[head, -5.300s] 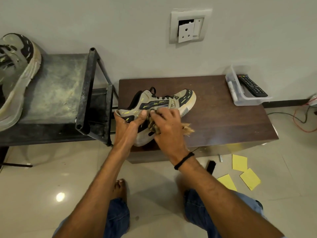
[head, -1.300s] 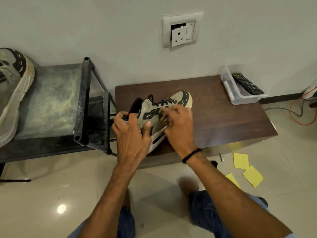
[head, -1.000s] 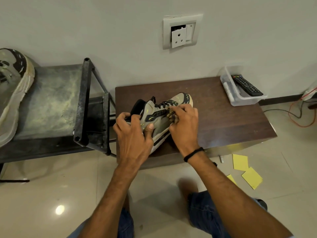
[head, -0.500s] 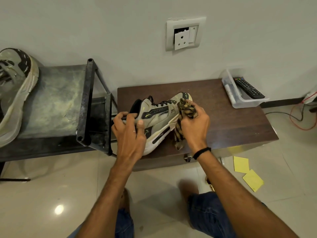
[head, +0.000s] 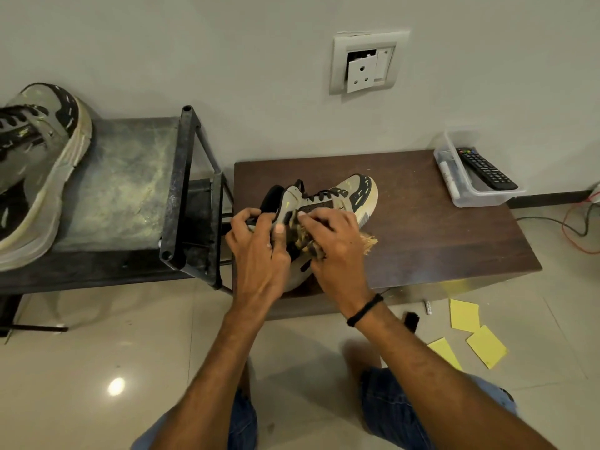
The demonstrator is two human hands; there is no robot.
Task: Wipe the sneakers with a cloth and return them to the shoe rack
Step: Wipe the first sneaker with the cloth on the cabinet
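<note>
A beige and black sneaker (head: 349, 196) rests tilted on a low dark wooden table (head: 438, 235), toe pointing to the far right. My left hand (head: 259, 251) grips its heel end. My right hand (head: 337, 245) holds a brown, frayed cloth (head: 303, 237) bunched against the sneaker's side, with a fringe of it sticking out to the right. The matching second sneaker (head: 35, 164) lies on top of the black metal shoe rack (head: 181, 196) at the left.
A clear plastic box (head: 454, 186) with a remote control (head: 485, 168) stands at the table's far right corner. Yellow paper notes (head: 464, 315) and a small black object lie on the tiled floor. Cables run along the right wall.
My right hand has carried the cloth from the sneaker's toe back to its middle side, next to my left hand. The sneaker's toe is now uncovered.
</note>
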